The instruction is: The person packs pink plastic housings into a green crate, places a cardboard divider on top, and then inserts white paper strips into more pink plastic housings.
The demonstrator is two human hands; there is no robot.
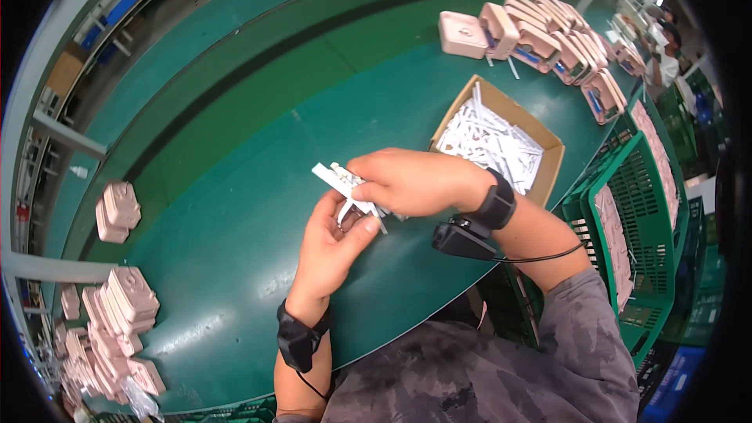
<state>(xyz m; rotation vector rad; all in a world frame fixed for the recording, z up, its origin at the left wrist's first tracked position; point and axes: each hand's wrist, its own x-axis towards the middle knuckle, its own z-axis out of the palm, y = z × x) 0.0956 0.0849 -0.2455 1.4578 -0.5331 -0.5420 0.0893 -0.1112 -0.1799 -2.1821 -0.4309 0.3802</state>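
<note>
Over the green table, my two hands meet around a small bunch of narrow white strips [337, 181], which stick out at several angles. My left hand [329, 247] pinches the lower ends between thumb and fingers. From the right, my right hand [415, 180] grips the same bunch near its upper part, thumb pressed against it. The material of the strips is too small to make out. Just beyond my right hand stands an open cardboard box [554, 160] with a loose heap of similar white strips [489, 141] inside.
Pale pink plastic housings [540, 31] are piled at the far right; more pink housings [129, 298] are stacked at the left edge. Green crates [646, 227] with pink parts stand along the table's right side. A person [666, 63] is in the far right background.
</note>
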